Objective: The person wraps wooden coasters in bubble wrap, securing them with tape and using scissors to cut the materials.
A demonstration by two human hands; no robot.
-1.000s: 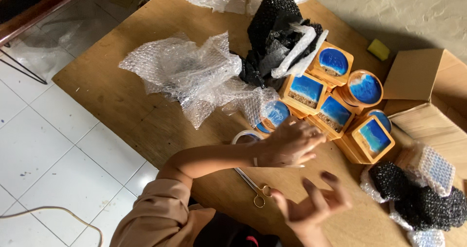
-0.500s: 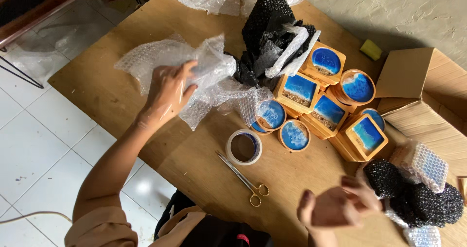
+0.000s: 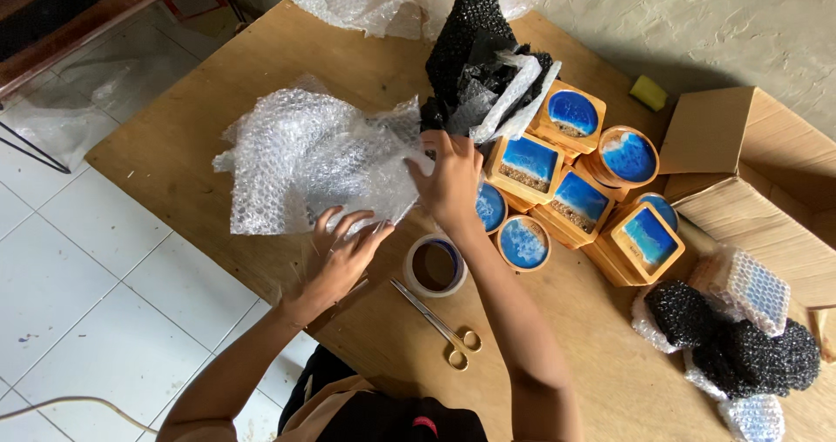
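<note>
A crumpled sheet of clear bubble wrap [image 3: 309, 159] lies spread on the wooden table [image 3: 174, 137]. My left hand [image 3: 344, 255] rests on its near edge with the fingers spread. My right hand [image 3: 451, 181] pinches the sheet's right edge. Just below my hands stand a roll of tape [image 3: 434, 266] and a pair of scissors [image 3: 440, 324]. To the right sit several wooden coasters with blue resin tops [image 3: 579, 176], some round and some square.
A pile of black foam netting [image 3: 475, 50] stands behind the bubble wrap. More bubble wrap [image 3: 357, 2] lies at the far edge. An open cardboard box [image 3: 758, 163] is at the right, with wrapped bundles [image 3: 740, 329] and a yellow sponge [image 3: 649, 92] nearby.
My left hand has slid from the top of the bubble wrap to its near edge. My right hand has come up from the table's front and taken the sheet's right edge; the sheet lies flatter.
</note>
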